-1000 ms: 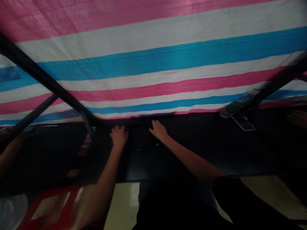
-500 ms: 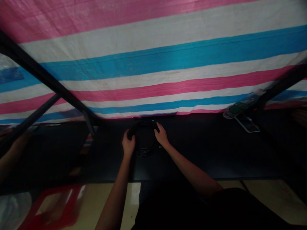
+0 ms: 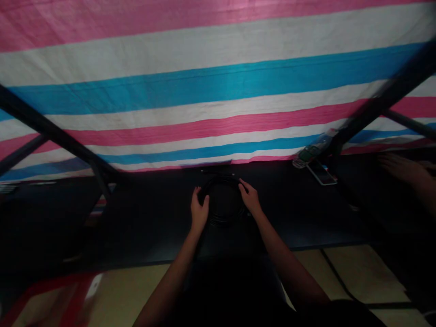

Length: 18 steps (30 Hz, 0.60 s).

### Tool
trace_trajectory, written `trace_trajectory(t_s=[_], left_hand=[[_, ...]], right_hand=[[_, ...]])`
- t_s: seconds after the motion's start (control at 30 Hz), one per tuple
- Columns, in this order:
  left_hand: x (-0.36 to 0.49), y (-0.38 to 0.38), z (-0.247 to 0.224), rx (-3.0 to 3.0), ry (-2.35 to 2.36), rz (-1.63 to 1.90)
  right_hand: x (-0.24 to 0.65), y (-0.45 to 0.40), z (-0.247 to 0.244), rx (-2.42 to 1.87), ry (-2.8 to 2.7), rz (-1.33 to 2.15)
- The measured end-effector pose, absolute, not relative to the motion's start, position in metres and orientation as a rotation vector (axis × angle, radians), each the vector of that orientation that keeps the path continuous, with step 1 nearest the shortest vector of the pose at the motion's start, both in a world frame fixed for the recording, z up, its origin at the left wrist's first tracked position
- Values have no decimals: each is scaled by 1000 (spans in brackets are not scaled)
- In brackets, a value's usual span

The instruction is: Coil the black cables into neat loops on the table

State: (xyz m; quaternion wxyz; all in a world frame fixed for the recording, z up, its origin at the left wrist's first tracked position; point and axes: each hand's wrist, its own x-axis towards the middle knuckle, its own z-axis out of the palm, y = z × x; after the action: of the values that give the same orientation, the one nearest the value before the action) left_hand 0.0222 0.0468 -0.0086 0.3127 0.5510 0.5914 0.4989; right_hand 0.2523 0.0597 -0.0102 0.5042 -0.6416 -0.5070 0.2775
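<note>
A coil of black cable (image 3: 221,222) lies on the dark tabletop (image 3: 153,227) in front of me, several loops thick. My left hand (image 3: 199,208) is closed around the coil's left side, thumb on the inner edge and fingers outside. On its right side my right hand (image 3: 250,197) grips the loops, its fingers curled over the upper right part. A thin dark length with small pale ends shows just beyond the coil. The dim light hides how tightly the loops are bundled.
A clear plastic bottle (image 3: 308,154) and a phone (image 3: 322,174) lie at the back right. Another person's hand (image 3: 402,170) rests farther right. Dark frame bars (image 3: 54,129) slope upward at both sides. Striped sheeting (image 3: 204,104) hangs behind. A red stool (image 3: 64,290) stands below left.
Both hands and the cable coil have shifted right along the table. My view has turned right: another person's hand appears there, and the one at far left has left view.
</note>
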Motion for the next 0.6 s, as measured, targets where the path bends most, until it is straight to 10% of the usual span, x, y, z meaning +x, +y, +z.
trace_trajectory(t_s=[0.6], left_hand=[[17,135,1,1645,1423,1244]], right_hand=[[332,97,-20,-1147,-638,936]])
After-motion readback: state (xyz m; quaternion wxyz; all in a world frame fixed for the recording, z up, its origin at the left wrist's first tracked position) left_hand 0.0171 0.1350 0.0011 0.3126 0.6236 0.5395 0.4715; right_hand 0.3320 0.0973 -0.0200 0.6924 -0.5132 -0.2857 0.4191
